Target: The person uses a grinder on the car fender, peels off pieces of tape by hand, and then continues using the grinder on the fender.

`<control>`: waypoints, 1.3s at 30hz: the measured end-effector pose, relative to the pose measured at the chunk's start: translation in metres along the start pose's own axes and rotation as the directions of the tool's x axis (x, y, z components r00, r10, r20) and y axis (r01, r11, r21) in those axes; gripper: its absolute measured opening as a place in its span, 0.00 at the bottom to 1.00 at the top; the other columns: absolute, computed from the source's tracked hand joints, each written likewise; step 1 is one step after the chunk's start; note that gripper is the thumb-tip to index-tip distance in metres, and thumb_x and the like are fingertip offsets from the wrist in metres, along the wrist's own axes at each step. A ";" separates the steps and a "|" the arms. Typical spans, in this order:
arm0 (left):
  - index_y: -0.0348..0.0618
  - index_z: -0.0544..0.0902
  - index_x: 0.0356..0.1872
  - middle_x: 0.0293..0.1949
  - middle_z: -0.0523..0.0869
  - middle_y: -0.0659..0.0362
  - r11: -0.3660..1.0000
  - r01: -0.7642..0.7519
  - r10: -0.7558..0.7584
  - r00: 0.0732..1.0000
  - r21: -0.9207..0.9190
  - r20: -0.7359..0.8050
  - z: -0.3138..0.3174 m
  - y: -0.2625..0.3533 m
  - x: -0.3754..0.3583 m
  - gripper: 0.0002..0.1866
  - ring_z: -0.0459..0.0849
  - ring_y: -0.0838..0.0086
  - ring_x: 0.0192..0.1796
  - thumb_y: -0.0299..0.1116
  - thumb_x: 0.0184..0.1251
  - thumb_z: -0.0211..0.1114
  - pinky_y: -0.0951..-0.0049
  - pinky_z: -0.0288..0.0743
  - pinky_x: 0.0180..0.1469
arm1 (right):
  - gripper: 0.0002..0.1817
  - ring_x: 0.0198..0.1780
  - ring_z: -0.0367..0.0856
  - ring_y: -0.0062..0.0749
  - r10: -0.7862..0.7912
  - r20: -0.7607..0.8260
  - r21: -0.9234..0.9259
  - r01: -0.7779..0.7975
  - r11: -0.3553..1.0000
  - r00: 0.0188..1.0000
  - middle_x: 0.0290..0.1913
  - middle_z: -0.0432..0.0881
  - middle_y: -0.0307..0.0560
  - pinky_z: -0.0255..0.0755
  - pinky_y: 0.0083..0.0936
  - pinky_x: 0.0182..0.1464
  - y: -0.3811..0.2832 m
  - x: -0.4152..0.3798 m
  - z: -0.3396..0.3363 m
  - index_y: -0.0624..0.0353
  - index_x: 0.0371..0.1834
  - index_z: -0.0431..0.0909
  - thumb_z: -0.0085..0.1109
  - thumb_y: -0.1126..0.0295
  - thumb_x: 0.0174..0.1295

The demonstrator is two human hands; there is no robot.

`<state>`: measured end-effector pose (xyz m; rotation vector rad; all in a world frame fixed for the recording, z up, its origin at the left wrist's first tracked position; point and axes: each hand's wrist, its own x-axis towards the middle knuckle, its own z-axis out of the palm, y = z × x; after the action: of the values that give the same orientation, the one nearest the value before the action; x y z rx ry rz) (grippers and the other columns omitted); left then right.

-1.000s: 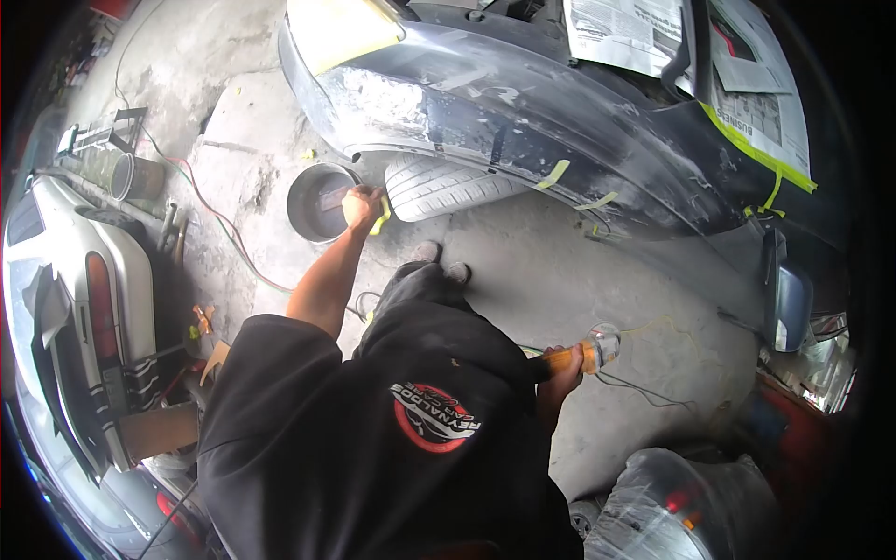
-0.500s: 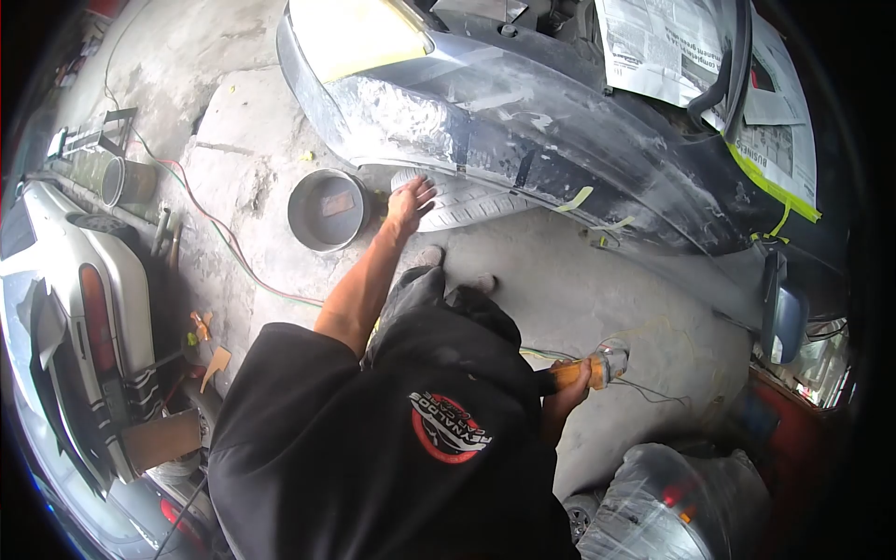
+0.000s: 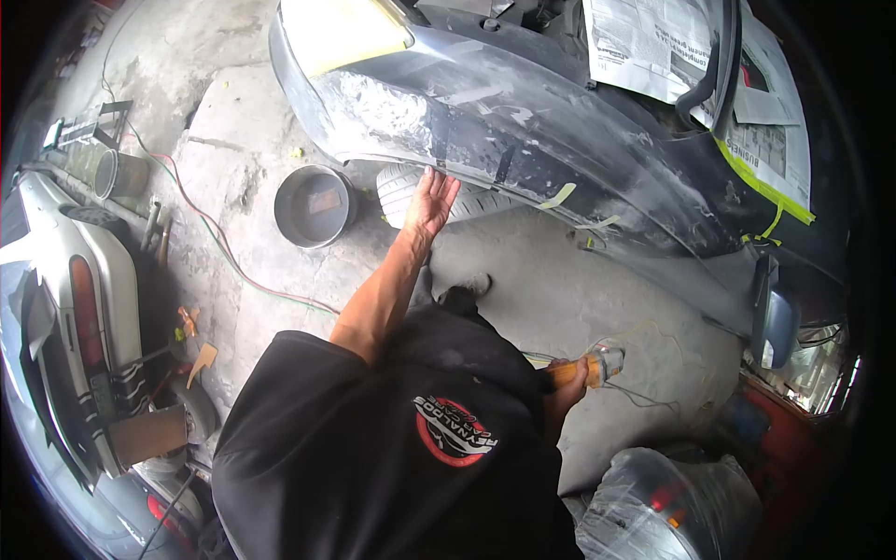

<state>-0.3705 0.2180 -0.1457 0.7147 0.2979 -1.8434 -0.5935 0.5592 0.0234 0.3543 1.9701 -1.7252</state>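
Note:
My left hand (image 3: pixel 432 203) reaches up to the lower edge of a car's grey, sanded fender (image 3: pixel 448 103), palm up, fingers stretched and fingertips right at the edge. Behind it shows the tyre (image 3: pixel 399 191) under the wheel arch. Low at my right side, my right hand (image 3: pixel 568 385) is wrapped round the body of a yellow angle grinder (image 3: pixel 581 370), whose silvery head points away to the right. Whitish, scuffed patches and dark bands mark the fender's surface.
A grey bucket (image 3: pixel 315 207) stands on the concrete left of the tyre. Red and green hoses (image 3: pixel 219 238) cross the floor. Newspaper (image 3: pixel 644 47) masks the car at upper right. A white car part (image 3: pixel 107 308) lies left, and a plastic-wrapped object (image 3: pixel 663 504) sits at lower right.
My left hand has shifted right along the fender's lower edge, its fingers now pointing up at it. My right hand keeps hold of the angle grinder. The view has moved slightly.

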 end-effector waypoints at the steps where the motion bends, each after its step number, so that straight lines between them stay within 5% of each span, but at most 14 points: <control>1: 0.42 0.65 0.74 0.75 0.64 0.52 1.000 -0.011 0.011 1.000 0.009 0.025 -0.003 -0.003 0.002 0.38 0.72 0.61 0.70 0.43 0.69 0.73 0.58 0.76 0.71 | 0.24 0.33 0.78 0.37 -0.003 0.011 -0.015 0.003 1.000 1.000 0.34 0.75 0.49 0.77 0.31 0.36 -0.002 0.003 -0.006 0.65 0.48 0.71 0.64 0.54 0.65; 18: 0.41 0.66 0.73 0.77 0.66 0.55 0.986 -0.103 0.109 0.993 0.129 -0.043 0.010 -0.013 -0.006 0.33 0.70 0.63 0.73 0.45 0.75 0.66 0.66 0.76 0.71 | 0.27 0.34 0.77 0.37 0.038 0.023 -0.053 -0.037 0.998 0.999 0.33 0.75 0.47 0.75 0.31 0.38 -0.009 0.021 -0.020 0.64 0.42 0.72 0.65 0.47 0.63; 26: 0.42 0.67 0.73 0.75 0.68 0.56 0.982 -0.078 0.087 0.995 0.170 -0.050 0.008 -0.007 -0.003 0.34 0.71 0.65 0.71 0.46 0.74 0.67 0.67 0.75 0.71 | 0.21 0.30 0.77 0.36 0.040 0.046 0.015 -0.041 0.999 0.998 0.33 0.75 0.48 0.77 0.32 0.33 -0.007 0.025 -0.018 0.64 0.45 0.71 0.65 0.56 0.65; 30: 0.43 0.63 0.75 0.72 0.70 0.52 0.978 -0.018 0.029 0.998 0.208 -0.052 0.009 -0.019 -0.010 0.37 0.75 0.61 0.68 0.53 0.75 0.64 0.58 0.73 0.70 | 0.19 0.30 0.77 0.35 0.004 0.049 0.050 -0.007 0.999 0.999 0.33 0.75 0.47 0.78 0.31 0.34 -0.004 0.028 -0.018 0.63 0.44 0.72 0.65 0.58 0.65; 37: 0.45 0.68 0.72 0.68 0.76 0.51 0.775 0.243 -0.317 0.948 0.584 0.026 0.036 -0.101 -0.052 0.30 0.81 0.54 0.63 0.43 0.75 0.66 0.51 0.75 0.66 | 0.21 0.33 0.80 0.38 -0.009 0.080 0.065 0.004 0.998 0.997 0.32 0.77 0.48 0.81 0.35 0.40 -0.006 0.031 -0.022 0.62 0.43 0.73 0.66 0.54 0.65; 38: 0.43 0.75 0.65 0.60 0.83 0.53 0.715 0.230 -0.284 0.958 0.660 -0.027 0.050 -0.110 -0.060 0.23 0.84 0.61 0.58 0.40 0.75 0.67 0.56 0.78 0.63 | 0.21 0.33 0.80 0.38 -0.007 0.084 0.070 0.001 0.998 0.996 0.32 0.77 0.48 0.81 0.36 0.39 -0.003 0.035 -0.026 0.62 0.42 0.73 0.67 0.55 0.64; 39: 0.42 0.76 0.62 0.57 0.84 0.53 0.547 -0.001 -0.148 0.984 0.837 0.098 0.054 -0.114 -0.063 0.21 0.85 0.63 0.54 0.38 0.74 0.67 0.59 0.79 0.58 | 0.21 0.32 0.80 0.38 -0.013 0.070 0.063 0.009 0.998 0.997 0.32 0.77 0.48 0.81 0.35 0.39 -0.005 0.034 -0.028 0.62 0.42 0.73 0.67 0.55 0.64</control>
<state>-0.4779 0.2816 -0.0797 1.1990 -0.7603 -2.0755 -0.6299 0.5812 0.0118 0.3011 1.8749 -1.7853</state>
